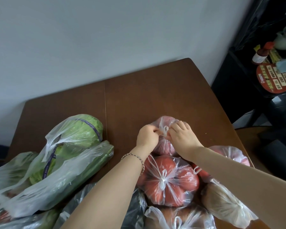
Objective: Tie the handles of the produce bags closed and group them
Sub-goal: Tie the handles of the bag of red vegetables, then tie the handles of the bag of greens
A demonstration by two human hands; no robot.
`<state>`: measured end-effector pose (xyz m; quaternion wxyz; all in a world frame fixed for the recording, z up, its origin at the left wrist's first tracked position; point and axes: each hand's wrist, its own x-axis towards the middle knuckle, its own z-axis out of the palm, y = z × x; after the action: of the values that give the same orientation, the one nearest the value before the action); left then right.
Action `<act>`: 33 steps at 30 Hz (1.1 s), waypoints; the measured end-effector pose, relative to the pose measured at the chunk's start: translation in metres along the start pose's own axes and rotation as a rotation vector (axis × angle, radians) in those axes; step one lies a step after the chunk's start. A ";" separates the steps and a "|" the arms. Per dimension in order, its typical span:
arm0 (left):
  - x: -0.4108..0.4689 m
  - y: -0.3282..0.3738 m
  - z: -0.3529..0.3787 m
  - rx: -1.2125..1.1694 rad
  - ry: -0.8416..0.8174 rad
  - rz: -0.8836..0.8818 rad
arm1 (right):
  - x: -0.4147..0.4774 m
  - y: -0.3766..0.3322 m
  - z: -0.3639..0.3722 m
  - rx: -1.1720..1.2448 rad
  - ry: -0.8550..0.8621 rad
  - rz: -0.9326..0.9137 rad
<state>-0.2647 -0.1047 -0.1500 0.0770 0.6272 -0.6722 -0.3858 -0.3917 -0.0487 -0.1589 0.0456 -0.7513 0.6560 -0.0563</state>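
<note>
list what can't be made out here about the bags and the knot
Head view, far pink bag: its knot is covered by the left hand and right hand.
Head view, dark bag: contents hidden by dark plastic and the bottom edge.
Head view, leftmost bag: blurred and cut by the left edge.

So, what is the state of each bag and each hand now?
pink bag: handles in both hands, knot looks unfinished
left hand: pinches its handle
right hand: pinches its handle
tomato bag: tied shut
cabbage bag: handles loose, untied
brown bag: tied
</note>
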 end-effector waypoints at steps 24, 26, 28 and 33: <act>-0.143 -0.099 -0.143 0.565 0.564 0.146 | 0.006 -0.160 -0.067 0.438 -0.364 -0.185; -0.153 -0.125 -0.166 0.635 0.785 0.197 | 0.012 -0.189 -0.065 0.492 -0.298 -0.186; -0.163 -0.157 -0.189 0.651 0.920 0.183 | 0.021 -0.223 -0.061 0.480 -0.229 -0.177; -0.178 -0.222 -0.225 0.583 0.945 -0.019 | 0.036 -0.283 -0.046 0.202 -0.328 -0.218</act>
<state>0.0776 -0.0205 -0.0636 0.1899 0.7335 -0.6376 0.1390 -0.1156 -0.0463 -0.0716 0.2206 -0.8084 0.5458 -0.0032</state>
